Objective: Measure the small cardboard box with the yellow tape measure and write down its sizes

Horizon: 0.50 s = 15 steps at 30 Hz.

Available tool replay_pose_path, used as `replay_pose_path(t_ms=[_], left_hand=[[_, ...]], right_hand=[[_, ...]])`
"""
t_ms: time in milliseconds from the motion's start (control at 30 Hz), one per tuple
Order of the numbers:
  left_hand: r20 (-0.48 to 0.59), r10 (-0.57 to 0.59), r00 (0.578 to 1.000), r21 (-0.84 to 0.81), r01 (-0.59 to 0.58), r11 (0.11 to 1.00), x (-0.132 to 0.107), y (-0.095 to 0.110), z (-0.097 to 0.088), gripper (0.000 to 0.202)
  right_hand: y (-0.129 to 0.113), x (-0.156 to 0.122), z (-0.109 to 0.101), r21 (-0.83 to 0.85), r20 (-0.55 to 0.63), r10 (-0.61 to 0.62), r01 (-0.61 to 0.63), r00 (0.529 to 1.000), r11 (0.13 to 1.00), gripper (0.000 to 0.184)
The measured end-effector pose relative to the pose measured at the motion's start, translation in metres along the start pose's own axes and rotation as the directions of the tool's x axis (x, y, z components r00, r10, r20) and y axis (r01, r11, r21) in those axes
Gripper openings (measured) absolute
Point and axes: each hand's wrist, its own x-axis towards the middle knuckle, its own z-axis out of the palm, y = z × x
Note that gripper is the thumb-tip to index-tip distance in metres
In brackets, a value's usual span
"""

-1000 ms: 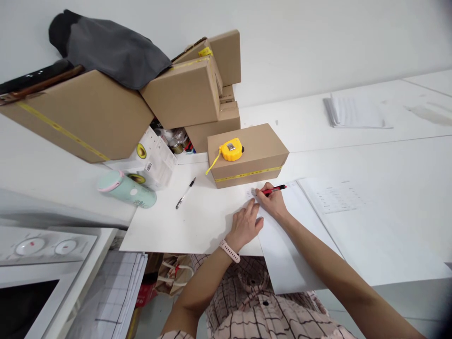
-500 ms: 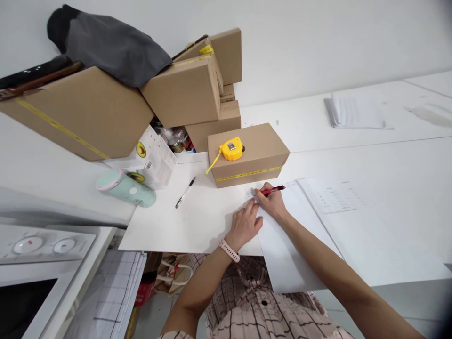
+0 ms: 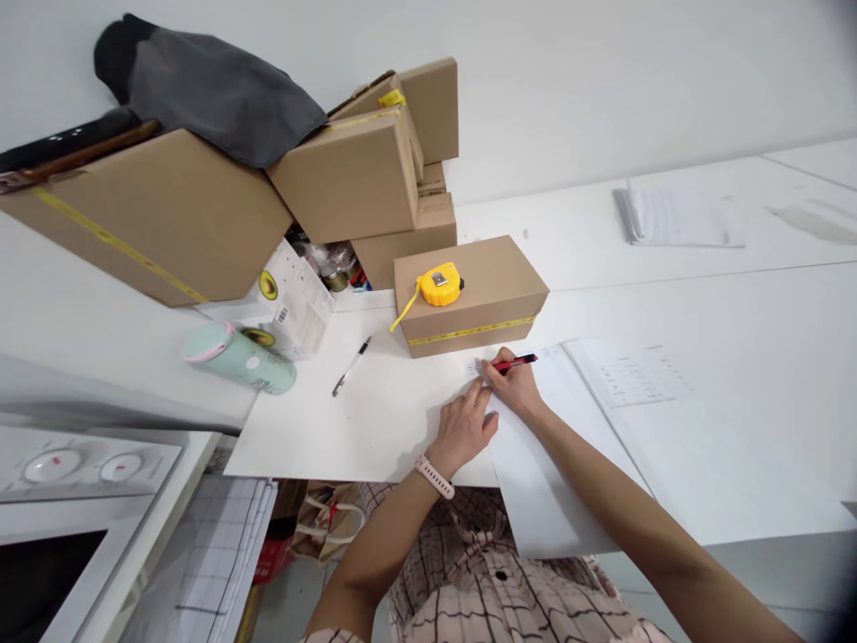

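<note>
My right hand [image 3: 514, 382] grips a red pen [image 3: 517, 363] with a black end, its tip low over the top of a white sheet of paper [image 3: 555, 473]. Small lines of writing show near the tip, partly covered by my fingers. My left hand [image 3: 464, 427] lies with fingers stretched out at the sheet's left edge, holding nothing; a pink watch band is on its wrist. Just beyond both hands sits a closed cardboard box [image 3: 477, 308], and a yellow tape measure [image 3: 440, 284] rests on top of it.
A black-and-clear pen [image 3: 352, 366] lies on the white table to the left. Further left are a mint green bottle [image 3: 247, 359], an avocado-printed carton [image 3: 298, 304] and stacked cardboard boxes [image 3: 348, 179]. To the right lie printed papers [image 3: 696, 438] and a paper stack [image 3: 676, 214].
The red pen and my right hand have shifted very slightly to the left over the paper. My left hand stays in the same place.
</note>
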Motion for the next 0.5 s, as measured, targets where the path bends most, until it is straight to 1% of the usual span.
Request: replay_pose_path(t_ms=[233, 500], left_hand=[[-0.006, 0.0, 1.0, 0.0, 0.0, 1.0, -0.0005, -0.0006, 0.0027, 0.048], [0.004, -0.002, 1.0, -0.008, 0.002, 1.0, 0.0, -0.0011, 0.0008, 0.048]], right_hand=[[0.0006, -0.0004, 0.0005, 0.003, -0.008, 0.009, -0.009, 1.0, 1.0, 0.031], [-0.0035, -0.0006, -0.0004, 0.013, -0.019, 0.042, -0.042, 0.999, 0.999, 0.031]])
